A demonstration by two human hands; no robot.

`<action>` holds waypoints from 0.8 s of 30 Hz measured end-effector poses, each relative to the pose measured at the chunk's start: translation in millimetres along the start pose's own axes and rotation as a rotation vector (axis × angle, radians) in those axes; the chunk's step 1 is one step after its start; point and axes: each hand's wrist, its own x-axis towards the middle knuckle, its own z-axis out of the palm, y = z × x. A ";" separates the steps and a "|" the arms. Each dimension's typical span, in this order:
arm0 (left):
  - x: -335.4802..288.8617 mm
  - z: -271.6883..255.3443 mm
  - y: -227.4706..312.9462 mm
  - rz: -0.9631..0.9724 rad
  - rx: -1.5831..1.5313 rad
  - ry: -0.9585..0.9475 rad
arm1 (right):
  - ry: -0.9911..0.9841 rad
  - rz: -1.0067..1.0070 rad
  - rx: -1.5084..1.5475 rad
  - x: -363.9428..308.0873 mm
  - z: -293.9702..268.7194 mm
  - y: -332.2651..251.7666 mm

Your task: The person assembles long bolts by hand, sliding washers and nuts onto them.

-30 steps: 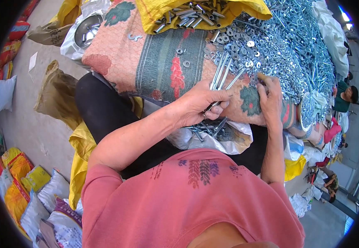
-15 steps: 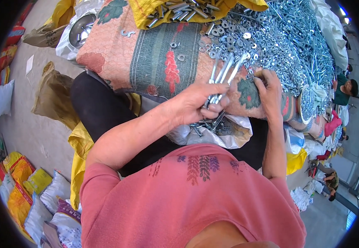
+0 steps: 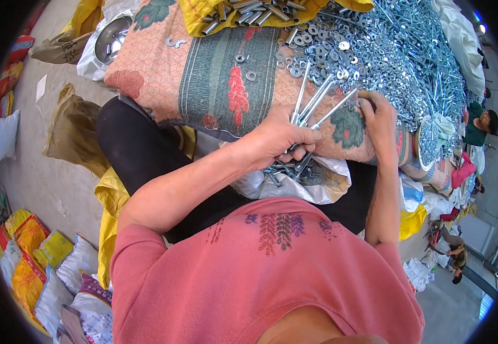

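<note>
My left hand (image 3: 288, 136) is closed around several long silver bolts (image 3: 316, 102). They fan out from the fist, their far ends pointing up and away over the patterned cloth. To the right of them, my right hand (image 3: 381, 117) is at the near edge of a heap of small nuts (image 3: 383, 80). Its fingers are curled together at the tips, and what lies between them cannot be made out. Flat washers (image 3: 323, 49) are spread just beyond the bolt ends. Below my left hand, a white sack (image 3: 332, 183) in my lap holds more bolts (image 3: 274, 179).
A floral cloth (image 3: 209, 86) covers the work surface. Metal tubes (image 3: 254, 11) lie on a yellow sack (image 3: 194, 17) at the far side. Long bolts (image 3: 415, 28) are heaped far right, near a round dish (image 3: 426, 143). A steel bowl (image 3: 111, 43) stands far left. Other people sit at right.
The bolts in my left hand have spread apart and their far ends have shifted. My right hand has moved slightly right, its fingers still curled by the nuts.
</note>
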 end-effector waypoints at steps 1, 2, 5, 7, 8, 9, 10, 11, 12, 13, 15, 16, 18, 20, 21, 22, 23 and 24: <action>0.9 0.4 -1.2 0.000 0.000 -0.003 | -0.028 -0.012 -0.083 4.2 1.0 -1.1; 1.4 -0.5 -2.4 0.005 0.013 -0.001 | -0.058 -0.028 -0.162 7.6 2.0 -2.6; 0.0 0.1 -0.9 0.029 0.010 0.002 | -0.064 -0.136 -0.302 6.7 -0.2 -3.3; -2.4 1.0 1.5 0.048 -0.009 0.004 | -0.060 -0.192 -0.332 5.8 3.2 -11.1; -3.5 1.5 3.0 0.053 0.020 -0.010 | -0.054 -0.238 -0.366 5.1 4.6 -15.0; -4.2 1.7 3.5 0.059 0.048 -0.024 | -0.099 -0.221 -0.433 5.2 6.1 -17.0; -5.2 2.2 1.8 0.062 0.048 -0.028 | -0.098 -0.222 -0.437 4.6 6.2 -15.7; -5.6 2.4 0.4 0.045 0.046 -0.033 | -0.084 -0.217 -0.368 6.2 6.7 -13.5; -5.0 2.1 -1.6 0.027 0.045 -0.039 | -0.072 -0.212 -0.299 7.6 6.9 -10.8; -1.0 0.3 -6.7 0.026 0.048 -0.049 | -0.081 -0.171 -0.201 8.3 5.1 -6.0; -2.0 2.3 -8.1 0.012 0.083 -0.026 | -0.061 -0.154 -0.175 2.9 1.5 -2.3; -1.6 2.9 -8.4 -0.009 0.121 -0.006 | -0.040 -0.129 -0.149 -0.1 -0.6 0.6; -0.6 2.7 -12.3 -0.003 0.126 -0.019 | -0.016 -0.163 -0.195 -8.1 -4.7 1.5; -0.5 3.0 -12.5 -0.003 0.181 -0.028 | -0.029 0.142 0.376 -16.2 -7.6 -5.5; -0.4 3.2 -13.4 -0.009 0.184 -0.034 | -0.108 0.270 0.633 -19.2 -8.9 -5.9; -0.5 3.1 -15.0 0.008 0.230 -0.025 | -0.103 0.277 0.634 -23.2 -8.2 -11.8; 0.6 3.1 -16.1 0.029 0.274 -0.015 | -0.117 0.322 0.800 -26.4 -6.0 -20.9; 1.9 2.8 -16.9 0.026 0.275 -0.019 | -0.131 0.365 0.966 -28.2 -4.9 -25.2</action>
